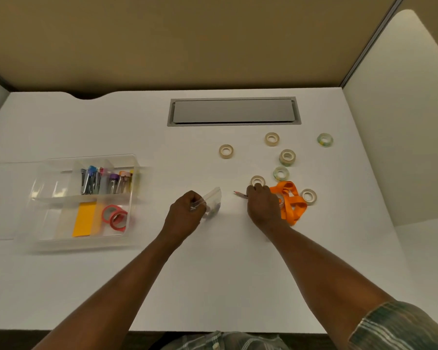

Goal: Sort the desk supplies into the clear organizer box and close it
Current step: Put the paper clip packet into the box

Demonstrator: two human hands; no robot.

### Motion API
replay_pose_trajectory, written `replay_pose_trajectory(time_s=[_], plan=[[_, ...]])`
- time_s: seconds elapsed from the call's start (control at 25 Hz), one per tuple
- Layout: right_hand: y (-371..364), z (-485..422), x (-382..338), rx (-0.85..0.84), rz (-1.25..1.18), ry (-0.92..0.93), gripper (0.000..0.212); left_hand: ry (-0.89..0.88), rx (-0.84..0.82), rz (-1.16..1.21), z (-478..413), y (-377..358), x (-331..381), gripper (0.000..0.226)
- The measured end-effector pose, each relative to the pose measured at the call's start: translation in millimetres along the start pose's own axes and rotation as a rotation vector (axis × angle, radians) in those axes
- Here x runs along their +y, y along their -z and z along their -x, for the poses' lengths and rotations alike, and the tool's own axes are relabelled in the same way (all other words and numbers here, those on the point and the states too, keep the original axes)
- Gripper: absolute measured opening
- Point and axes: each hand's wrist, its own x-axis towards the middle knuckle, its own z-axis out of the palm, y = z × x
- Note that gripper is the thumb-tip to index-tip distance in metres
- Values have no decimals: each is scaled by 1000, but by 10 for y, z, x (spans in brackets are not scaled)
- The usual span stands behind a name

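The clear organizer box (134, 162) stands open at the left of the white desk, holding staplers and markers in its back compartments and yellow notes and two red tape rolls (114, 217) in the front. My left hand (185, 214) grips a small clear plastic bag (213, 202) at mid-desk. My right hand (262, 205) is curled round a thin red-tipped pencil (239, 194), just left of an orange lanyard (290, 202). Several tape rolls lie loose to the right, the nearest tape roll (258, 180) touching my right knuckles.
The box's clear lid (0, 198) lies flat to its left. A grey cable hatch (234, 111) sits in the desk at the back. Partition walls stand behind and to the right. Bare desk surface (213, 274) stretches along the front edge.
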Motion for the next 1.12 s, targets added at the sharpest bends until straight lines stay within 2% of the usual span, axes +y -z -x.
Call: replay_pose_trajectory(time_s=[0.08,0.2,0.28,0.4,0.6,0.88,1.0,1.12], plan=[[40,-51,-179,16,-179,-134,18,-4,24,57,28,128,-37,8],[172,-102,-595,30,-715,-370,14,-15,89,101,49,316,-99,5],[266,-81,-923,-32,-1001,-475,11,-25,166,65,71,463,-150,4],[359,2,-1413,-137,-1250,-575,17,-66,323,-2,124,752,-223,7],[458,35,-2227,-248,-1333,-517,12,-115,520,12,217,1493,-448,10],[538,-22,-3217,-318,-1291,-391,5,-45,701,28,294,2483,-920,9],[523,-42,-3518,-323,-1239,-363,2,0,721,27,275,2646,-1153,9],[513,-39,-3707,-335,-1210,-349,2,70,608,119,191,2652,-1359,11]])
